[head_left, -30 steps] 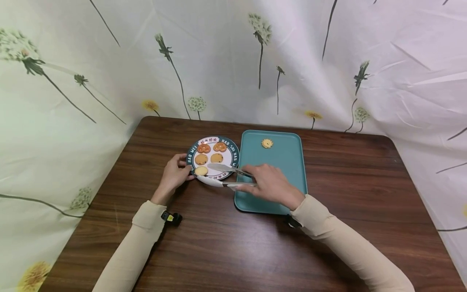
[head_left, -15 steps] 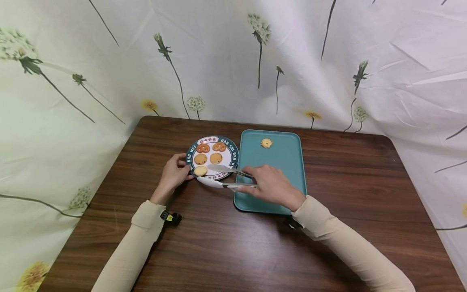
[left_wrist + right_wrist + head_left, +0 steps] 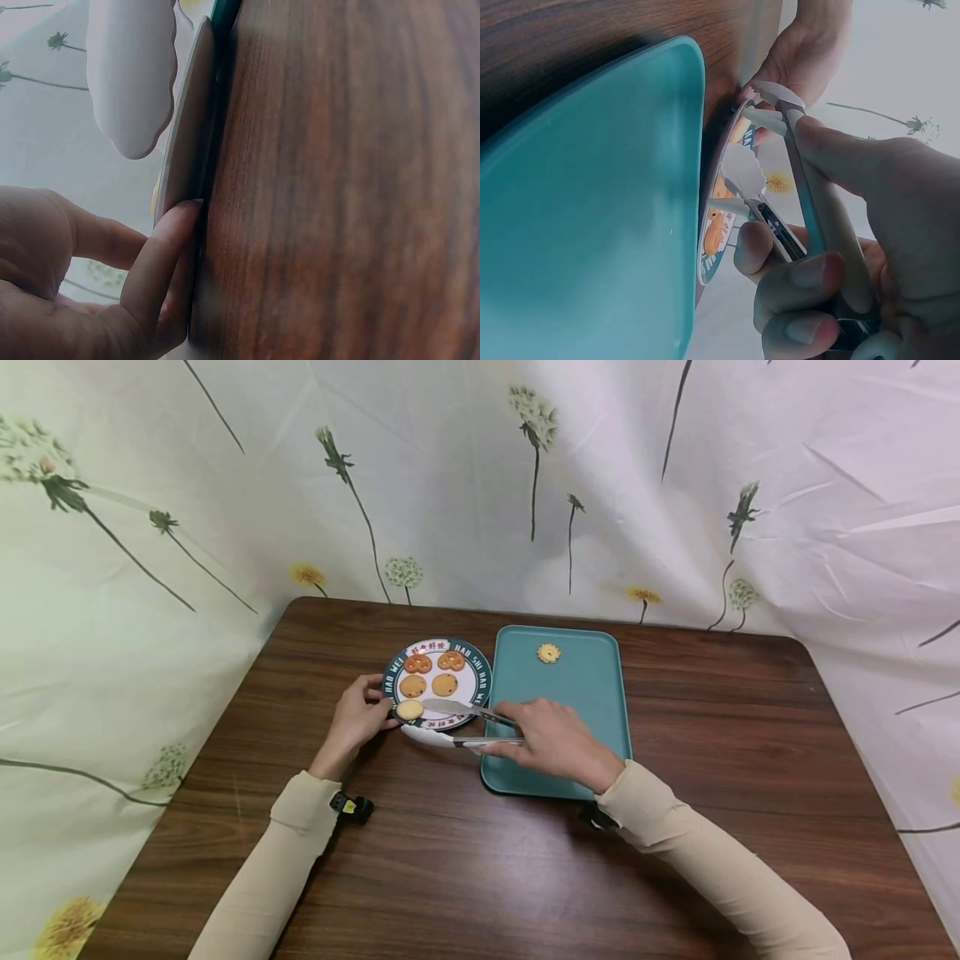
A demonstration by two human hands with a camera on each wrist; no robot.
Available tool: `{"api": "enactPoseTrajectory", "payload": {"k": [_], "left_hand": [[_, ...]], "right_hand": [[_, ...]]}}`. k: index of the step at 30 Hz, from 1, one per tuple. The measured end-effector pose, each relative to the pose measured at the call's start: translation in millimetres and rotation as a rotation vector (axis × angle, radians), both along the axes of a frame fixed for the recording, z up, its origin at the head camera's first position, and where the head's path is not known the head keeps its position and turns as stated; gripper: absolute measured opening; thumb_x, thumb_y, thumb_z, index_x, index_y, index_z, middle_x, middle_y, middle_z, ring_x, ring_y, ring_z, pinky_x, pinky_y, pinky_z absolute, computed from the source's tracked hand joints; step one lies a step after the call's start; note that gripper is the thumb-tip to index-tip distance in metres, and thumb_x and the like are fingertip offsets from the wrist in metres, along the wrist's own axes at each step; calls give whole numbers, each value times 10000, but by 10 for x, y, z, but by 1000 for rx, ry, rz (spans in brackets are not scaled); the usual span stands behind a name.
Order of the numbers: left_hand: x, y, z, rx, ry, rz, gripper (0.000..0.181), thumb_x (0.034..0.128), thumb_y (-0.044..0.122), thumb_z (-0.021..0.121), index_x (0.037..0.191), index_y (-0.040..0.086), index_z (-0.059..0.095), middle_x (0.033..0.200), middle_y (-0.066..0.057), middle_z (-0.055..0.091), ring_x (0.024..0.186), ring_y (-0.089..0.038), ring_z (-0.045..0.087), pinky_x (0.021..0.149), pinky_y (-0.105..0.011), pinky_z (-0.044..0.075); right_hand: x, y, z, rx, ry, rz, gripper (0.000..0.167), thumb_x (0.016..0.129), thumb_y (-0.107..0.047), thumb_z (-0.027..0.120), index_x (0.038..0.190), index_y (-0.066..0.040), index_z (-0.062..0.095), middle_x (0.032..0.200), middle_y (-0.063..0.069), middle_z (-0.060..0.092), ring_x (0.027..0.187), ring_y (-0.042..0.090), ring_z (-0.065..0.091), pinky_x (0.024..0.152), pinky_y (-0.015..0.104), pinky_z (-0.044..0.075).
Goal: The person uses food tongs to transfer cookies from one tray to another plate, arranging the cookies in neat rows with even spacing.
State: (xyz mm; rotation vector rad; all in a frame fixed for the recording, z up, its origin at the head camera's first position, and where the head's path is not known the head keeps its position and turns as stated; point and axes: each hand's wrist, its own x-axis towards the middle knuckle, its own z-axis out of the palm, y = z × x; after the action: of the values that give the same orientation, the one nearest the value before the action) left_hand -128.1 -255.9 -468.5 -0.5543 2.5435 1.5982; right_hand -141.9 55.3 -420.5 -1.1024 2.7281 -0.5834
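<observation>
My left hand [image 3: 358, 718] pinches the left rim of a round plate [image 3: 483, 677] with a green, lettered border; in the left wrist view, fingers grip the plate's edge [image 3: 187, 142]. With my right hand [image 3: 558, 739] I hold metal tongs with white scalloped tips [image 3: 429, 737]. They are spread apart: one tip lies over the plate by a pale oval biscuit [image 3: 409, 710], the other in front of the plate's near edge. Two pretzels [image 3: 452, 661] and two round brown cookies [image 3: 444, 684] also lie on the plate. Close up, the right wrist view shows the tongs [image 3: 821, 202] in my fingers.
Right of the plate, very close to it, lies a teal rectangular tray [image 3: 585, 693] with one flower-shaped biscuit [image 3: 548, 653] near its far edge. Both rest on a dark wooden table [image 3: 450, 868]. A flower-printed cloth [image 3: 465, 485] hangs behind.
The tongs have shifted slightly left, so the upper tip now meets the pale biscuit's right side. That biscuit sits a little further left. My left hand stays at the plate's rim.
</observation>
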Motion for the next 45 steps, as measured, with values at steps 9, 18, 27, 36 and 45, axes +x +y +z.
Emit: {"api": "enactPoseTrajectory", "payload": {"k": [9, 18, 27, 36, 45], "left_hand": [[-4, -20, -18, 28, 13, -19, 574, 1044, 50, 479, 1595, 2, 325, 1358, -273, 482, 996, -246, 644, 766, -190, 665], [-2, -31, -16, 26, 7, -19, 574, 1047, 51, 472, 1599, 11, 322, 1354, -265, 473, 986, -234, 639, 785, -201, 668], [-14, -24, -10, 27, -2, -16, 574, 1052, 58, 480, 1601, 12, 320, 1382, -274, 471, 1006, -241, 635, 785, -199, 667], [-26, -16, 3, 19, -1, -13, 569, 1054, 66, 485, 1599, 18, 330, 1378, -271, 482, 985, -228, 633, 773, -189, 664], [-9, -24, -18, -1, 5, -11, 568, 1048, 76, 497, 1591, 14, 342, 1354, -259, 505, 902, -170, 631, 735, -182, 660]], "right_hand": [[-15, 12, -6, -6, 10, 0, 524, 930, -568, 721, 1287, -186, 691, 713, -73, 619, 597, 106, 535, 435, 270, 414], [-36, 42, 27, -19, 1, -8, 532, 936, -546, 726, 1319, -179, 683, 734, -64, 630, 591, 107, 519, 432, 261, 412], [-88, 2, -37, -14, 12, -16, 524, 931, -572, 719, 1285, -185, 692, 780, -60, 659, 611, 122, 529, 438, 271, 407], [-111, -70, -50, -21, 13, -7, 534, 924, -595, 715, 1262, -182, 698, 753, -65, 633, 600, 116, 527, 434, 264, 410], [-124, -126, -72, -3, 0, 0, 566, 919, -587, 725, 1318, -187, 681, 781, -55, 636, 625, 119, 538, 447, 255, 424]]}}
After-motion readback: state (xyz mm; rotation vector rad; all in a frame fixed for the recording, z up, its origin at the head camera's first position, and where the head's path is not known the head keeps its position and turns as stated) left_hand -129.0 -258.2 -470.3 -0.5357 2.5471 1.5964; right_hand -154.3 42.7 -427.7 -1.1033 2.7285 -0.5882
